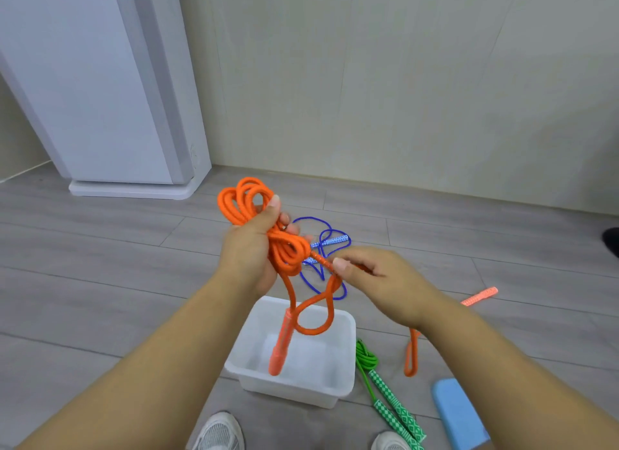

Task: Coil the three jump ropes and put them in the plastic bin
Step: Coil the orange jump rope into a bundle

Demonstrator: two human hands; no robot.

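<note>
My left hand grips a bundle of orange jump rope coils held up above the floor. One orange handle hangs down from it into the white plastic bin. My right hand pinches a strand of the same orange rope just right of the bundle. The other orange handle lies on the floor to the right. A blue jump rope lies loose on the floor behind my hands. A green jump rope, coiled, lies right of the bin.
A white appliance stands against the wall at the back left. A light blue pad lies at the lower right. Two white shoes show at the bottom edge. The floor is grey planks.
</note>
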